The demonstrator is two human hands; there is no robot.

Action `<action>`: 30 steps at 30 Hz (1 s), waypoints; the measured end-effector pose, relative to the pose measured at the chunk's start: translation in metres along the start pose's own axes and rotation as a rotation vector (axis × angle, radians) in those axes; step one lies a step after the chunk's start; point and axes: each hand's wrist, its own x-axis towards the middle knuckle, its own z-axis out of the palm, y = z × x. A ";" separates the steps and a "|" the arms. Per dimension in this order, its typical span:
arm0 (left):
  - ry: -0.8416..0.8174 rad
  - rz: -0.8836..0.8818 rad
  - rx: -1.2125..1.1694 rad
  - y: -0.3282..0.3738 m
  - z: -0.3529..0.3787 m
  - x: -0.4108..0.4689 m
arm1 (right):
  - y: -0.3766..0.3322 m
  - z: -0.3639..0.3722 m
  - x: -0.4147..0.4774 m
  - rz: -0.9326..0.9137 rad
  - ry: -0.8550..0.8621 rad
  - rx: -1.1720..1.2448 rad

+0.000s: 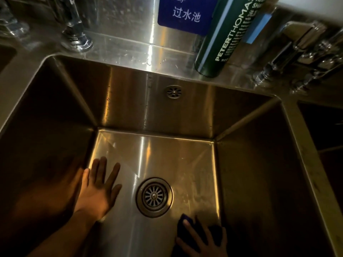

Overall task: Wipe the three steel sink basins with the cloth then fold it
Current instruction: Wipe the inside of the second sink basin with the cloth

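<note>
1. Head view, far left: a sliver of the neighbouring basin (5, 56) shows at the edge, and a chrome tap (76, 34) stands on the steel ledge behind it.
2. My left hand (98, 190) lies flat on the floor of the middle basin (167, 154), fingers straight and spread, holding nothing, just beside the left wall.
3. The round drain (154, 197) sits in the floor between my hands; a small overflow grille (174, 91) is set in the back wall.
4. Above, a blue sign (185, 15) is on the steel backsplash, and a dark green bottle (228, 38) stands on the ledge.
5. The dark blue cloth (190, 218) lies on the basin floor, right of the drain, near the right wall.
6. My right hand (204, 242) presses on it, fingers splayed and straight.
7. Far right: another tap (297, 52) and a third basin (321, 127), dim.
</note>
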 end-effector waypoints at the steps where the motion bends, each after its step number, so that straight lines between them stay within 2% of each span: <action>1: -0.011 0.008 -0.033 0.000 0.002 0.000 | 0.001 0.017 -0.005 -0.023 0.027 -0.104; 3: 0.023 0.024 -0.012 0.000 0.002 -0.001 | -0.002 0.029 -0.012 -0.030 0.026 -0.152; 5: 0.060 0.046 0.011 -0.001 0.006 -0.001 | -0.002 0.025 -0.004 0.025 -0.009 -0.096; 7: 0.075 0.049 -0.005 0.000 0.005 0.000 | 0.004 0.015 0.013 0.067 -0.116 0.012; 10: 0.087 0.048 -0.004 0.000 0.007 0.000 | 0.019 -0.005 0.046 0.076 -0.132 0.073; 12: 0.080 0.037 0.010 0.000 0.006 0.000 | 0.030 -0.024 0.075 0.090 -0.114 0.091; 15: 0.073 0.024 0.023 0.000 0.005 0.001 | 0.055 -0.031 0.121 0.102 -0.002 0.077; 20: 0.068 0.017 0.050 -0.003 0.010 0.003 | 0.076 -0.052 0.176 0.362 0.064 0.077; 24: 0.070 0.009 0.038 -0.003 0.011 0.002 | 0.065 -0.051 0.176 0.502 0.089 0.287; 27: 0.065 0.002 0.019 -0.001 0.008 0.002 | 0.054 -0.044 0.161 0.454 0.079 0.390; 30: 0.057 0.002 0.005 0.000 0.007 0.002 | 0.038 -0.033 0.125 0.415 -0.056 0.414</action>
